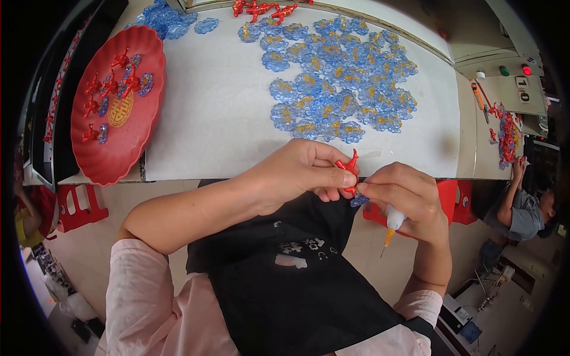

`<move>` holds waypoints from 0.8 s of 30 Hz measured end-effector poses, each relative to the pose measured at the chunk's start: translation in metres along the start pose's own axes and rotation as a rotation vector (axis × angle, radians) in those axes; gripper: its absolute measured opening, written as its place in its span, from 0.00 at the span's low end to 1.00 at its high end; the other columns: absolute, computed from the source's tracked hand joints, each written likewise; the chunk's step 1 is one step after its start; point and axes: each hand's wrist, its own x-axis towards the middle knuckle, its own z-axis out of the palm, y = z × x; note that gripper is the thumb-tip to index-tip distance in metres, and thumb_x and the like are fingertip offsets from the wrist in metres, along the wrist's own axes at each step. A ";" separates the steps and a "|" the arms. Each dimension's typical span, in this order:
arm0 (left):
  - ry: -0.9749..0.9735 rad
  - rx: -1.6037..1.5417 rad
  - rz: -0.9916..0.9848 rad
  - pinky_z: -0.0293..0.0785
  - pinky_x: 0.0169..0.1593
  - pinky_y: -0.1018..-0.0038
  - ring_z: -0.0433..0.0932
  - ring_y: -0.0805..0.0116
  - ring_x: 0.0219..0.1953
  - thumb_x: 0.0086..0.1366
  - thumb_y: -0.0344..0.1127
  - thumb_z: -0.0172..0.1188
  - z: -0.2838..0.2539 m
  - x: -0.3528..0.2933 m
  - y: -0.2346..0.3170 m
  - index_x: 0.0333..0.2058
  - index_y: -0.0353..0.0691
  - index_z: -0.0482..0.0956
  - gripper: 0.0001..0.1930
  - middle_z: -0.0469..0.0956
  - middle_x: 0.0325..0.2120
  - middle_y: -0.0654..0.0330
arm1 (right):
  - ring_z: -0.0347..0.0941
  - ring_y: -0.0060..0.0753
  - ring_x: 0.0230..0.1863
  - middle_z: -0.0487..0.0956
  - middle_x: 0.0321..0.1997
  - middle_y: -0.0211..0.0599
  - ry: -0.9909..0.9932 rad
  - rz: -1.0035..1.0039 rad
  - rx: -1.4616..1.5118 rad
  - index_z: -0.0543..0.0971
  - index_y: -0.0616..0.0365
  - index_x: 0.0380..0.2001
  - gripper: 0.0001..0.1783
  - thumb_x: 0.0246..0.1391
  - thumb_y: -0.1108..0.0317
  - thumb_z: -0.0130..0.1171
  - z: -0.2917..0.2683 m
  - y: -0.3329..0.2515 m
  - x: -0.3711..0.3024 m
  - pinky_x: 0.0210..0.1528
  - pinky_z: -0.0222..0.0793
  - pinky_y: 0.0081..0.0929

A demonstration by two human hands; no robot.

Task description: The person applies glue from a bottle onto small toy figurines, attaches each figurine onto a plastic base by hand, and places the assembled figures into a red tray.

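At the table's front edge, my left hand (309, 172) pinches a small glossy red figurine (351, 161) between thumb and fingers. A blue-purple translucent base (358, 200) shows at the figurine's lower end. My right hand (409, 193) has its thumb and fingertips at that end, by the base. Tucked in the same hand is a white squeeze bottle (394, 216) with an amber needle tip slanting down, away from the figurine. Beyond my hands, many flower-shaped clear blue pieces (341, 74) with yellow centres lie on the white sheet (208, 101).
A red scalloped tray (127, 157) at the left holds several red figurines on blue-purple bases. More blue pieces (160, 21) and red figurines (261, 10) lie along the back. At right are an orange cutter (477, 95), a figurine pile (507, 139), a button panel (516, 80) and another person (522, 210).
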 end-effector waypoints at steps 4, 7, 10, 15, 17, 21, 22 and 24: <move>-0.005 0.041 -0.012 0.67 0.31 0.83 0.71 0.78 0.25 0.53 0.30 0.57 -0.002 -0.005 0.004 0.36 0.34 0.70 0.12 0.75 0.27 0.59 | 0.70 0.33 0.24 0.72 0.25 0.37 0.086 0.073 0.086 0.75 0.63 0.26 0.14 0.26 0.80 0.60 0.008 0.000 -0.001 0.22 0.66 0.23; -0.023 0.062 -0.005 0.67 0.32 0.83 0.71 0.77 0.26 0.52 0.29 0.57 -0.004 -0.009 0.001 0.37 0.33 0.69 0.13 0.75 0.27 0.59 | 0.70 0.33 0.24 0.72 0.25 0.38 0.100 0.083 0.112 0.75 0.63 0.25 0.14 0.28 0.78 0.62 0.015 -0.003 0.000 0.22 0.66 0.23; 0.007 0.083 -0.005 0.67 0.32 0.83 0.71 0.77 0.26 0.51 0.28 0.57 -0.007 -0.014 0.000 0.36 0.33 0.68 0.13 0.75 0.27 0.58 | 0.70 0.33 0.24 0.72 0.25 0.38 0.087 0.049 0.110 0.75 0.64 0.25 0.14 0.27 0.78 0.62 0.020 -0.003 0.004 0.22 0.66 0.23; 0.083 0.120 -0.011 0.66 0.31 0.84 0.70 0.78 0.25 0.50 0.27 0.57 -0.005 -0.020 -0.003 0.34 0.33 0.69 0.12 0.74 0.26 0.59 | 0.70 0.33 0.24 0.72 0.24 0.37 0.086 0.011 0.077 0.74 0.63 0.24 0.14 0.26 0.78 0.62 0.028 -0.004 0.007 0.22 0.66 0.23; 0.132 0.089 0.015 0.67 0.28 0.83 0.71 0.77 0.24 0.47 0.26 0.56 -0.003 -0.020 -0.004 0.31 0.32 0.70 0.10 0.73 0.22 0.59 | 0.70 0.34 0.24 0.72 0.24 0.37 0.094 0.000 0.067 0.74 0.63 0.24 0.14 0.26 0.78 0.62 0.030 -0.004 0.007 0.22 0.66 0.23; 0.153 0.069 0.035 0.67 0.28 0.83 0.71 0.76 0.24 0.47 0.26 0.56 -0.003 -0.021 -0.005 0.31 0.31 0.70 0.10 0.73 0.22 0.60 | 0.70 0.34 0.24 0.72 0.24 0.37 0.097 -0.003 0.051 0.74 0.63 0.24 0.14 0.25 0.78 0.62 0.033 -0.004 0.008 0.23 0.66 0.23; 0.148 0.069 0.027 0.67 0.29 0.83 0.71 0.76 0.25 0.48 0.26 0.56 -0.004 -0.021 -0.006 0.32 0.31 0.70 0.11 0.73 0.23 0.60 | 0.70 0.34 0.24 0.72 0.24 0.37 0.090 0.001 0.054 0.74 0.63 0.24 0.14 0.25 0.78 0.62 0.033 -0.005 0.008 0.23 0.66 0.23; 0.144 0.069 0.020 0.68 0.29 0.83 0.72 0.76 0.25 0.48 0.26 0.56 -0.006 -0.021 -0.008 0.32 0.32 0.70 0.11 0.73 0.23 0.60 | 0.70 0.34 0.24 0.72 0.24 0.37 0.076 0.003 0.055 0.74 0.63 0.24 0.14 0.25 0.78 0.62 0.033 -0.005 0.009 0.23 0.66 0.23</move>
